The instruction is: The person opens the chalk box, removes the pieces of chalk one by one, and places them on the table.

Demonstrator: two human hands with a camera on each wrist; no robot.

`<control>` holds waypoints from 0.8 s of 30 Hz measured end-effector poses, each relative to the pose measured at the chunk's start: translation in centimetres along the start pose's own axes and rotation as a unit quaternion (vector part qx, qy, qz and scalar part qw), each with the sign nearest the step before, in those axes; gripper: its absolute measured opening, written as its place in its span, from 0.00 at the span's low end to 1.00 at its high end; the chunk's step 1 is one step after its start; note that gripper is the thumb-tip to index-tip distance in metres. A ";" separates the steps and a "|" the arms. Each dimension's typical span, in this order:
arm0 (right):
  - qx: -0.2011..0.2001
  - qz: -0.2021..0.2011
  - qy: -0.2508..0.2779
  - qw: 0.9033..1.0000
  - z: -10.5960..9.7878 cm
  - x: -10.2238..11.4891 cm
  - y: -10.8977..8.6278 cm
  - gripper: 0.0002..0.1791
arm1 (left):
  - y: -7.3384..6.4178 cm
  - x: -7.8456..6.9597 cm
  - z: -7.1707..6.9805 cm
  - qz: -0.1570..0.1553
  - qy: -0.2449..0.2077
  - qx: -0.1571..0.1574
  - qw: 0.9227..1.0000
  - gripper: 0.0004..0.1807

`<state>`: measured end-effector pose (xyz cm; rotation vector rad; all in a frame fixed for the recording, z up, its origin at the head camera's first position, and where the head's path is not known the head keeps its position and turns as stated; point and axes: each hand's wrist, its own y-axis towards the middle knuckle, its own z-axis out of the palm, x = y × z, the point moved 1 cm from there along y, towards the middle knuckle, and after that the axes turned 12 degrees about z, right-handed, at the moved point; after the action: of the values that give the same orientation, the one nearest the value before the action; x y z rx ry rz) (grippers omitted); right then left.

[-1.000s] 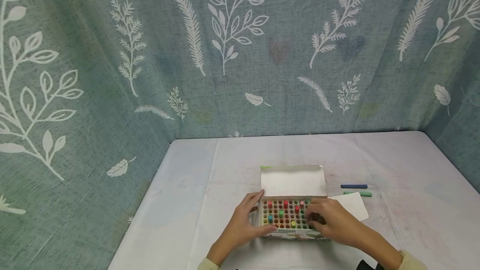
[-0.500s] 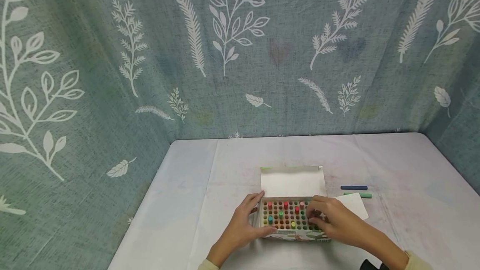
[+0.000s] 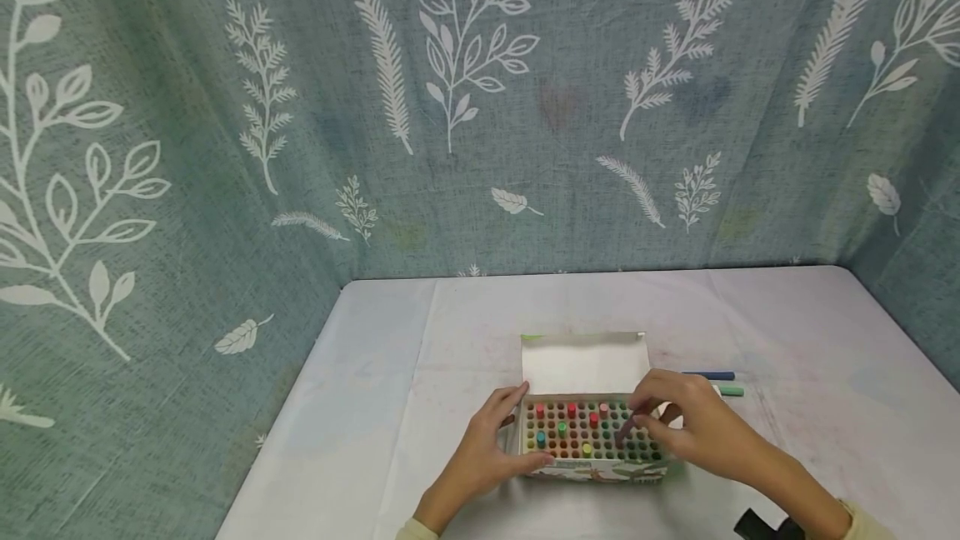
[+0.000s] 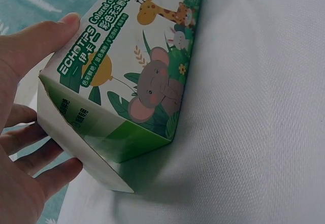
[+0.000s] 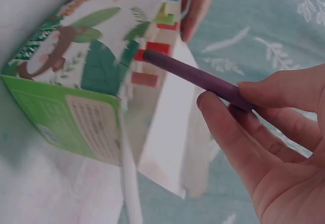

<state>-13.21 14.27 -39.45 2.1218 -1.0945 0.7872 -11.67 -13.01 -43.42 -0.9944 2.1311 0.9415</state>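
An open colored chalk box (image 3: 600, 470) stands on the table, its lid (image 3: 585, 363) folded back. Inside is a grid of holes, with several red, green, blue and yellow chalks poking out. My left hand (image 3: 483, 448) holds the box by its left end; in the left wrist view the thumb lies on the printed front (image 4: 152, 71) and the fingers reach behind a side flap (image 4: 81, 142). My right hand (image 3: 693, 423) pinches a purple chalk (image 5: 198, 79) between thumb and fingers. The chalk slants down, its lower end over the right part of the grid.
Behind the right hand lie a dark blue chalk (image 3: 712, 375) and a green chalk (image 3: 732, 392) on the white-covered table (image 3: 420, 340). A patterned green curtain (image 3: 480, 190) surrounds the table's back and sides. A black object (image 3: 757, 525) shows by the right forearm.
The right hand has risen from the grid and moved right and back, bringing the purple chalk into sight. It now covers the white card seen before. The left hand stays put.
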 end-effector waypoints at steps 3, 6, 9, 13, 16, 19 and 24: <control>-0.016 -0.006 0.003 1.000 -0.7 0.1 -0.1 0.12 | 0.0 0.2 0.1 -0.006 -0.004 -0.001 1.000 0.46; -0.036 -0.023 0.007 0.999 -1.3 0.1 -0.1 0.12 | -0.2 1.7 0.6 -0.006 0.005 -0.004 1.000 0.47; -0.056 -0.039 0.006 0.998 -2.1 0.1 -0.2 0.14 | -0.3 2.3 0.8 -0.004 0.008 -0.005 1.000 0.47; -0.074 -0.047 -0.001 0.996 -3.0 0.0 -0.4 0.17 | -0.3 2.7 1.0 -0.010 0.010 -0.001 1.000 0.48; -0.087 -0.047 -0.009 0.995 -3.5 -0.1 -0.5 0.19 | -0.5 3.6 1.3 -0.012 0.017 -0.002 1.000 0.49; -0.102 -0.047 -0.018 0.994 -4.0 0.3 -0.6 0.19 | -0.4 3.7 1.3 -0.010 0.018 -0.004 1.000 0.49; -0.121 -0.036 -0.023 0.992 -4.9 2.0 -0.7 0.18 | -0.5 3.6 1.2 -0.011 0.018 -0.004 1.000 0.49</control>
<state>-12.77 17.30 -35.04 1.9700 -1.0738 0.5436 -13.00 -13.66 -47.01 -1.0432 2.1425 0.9285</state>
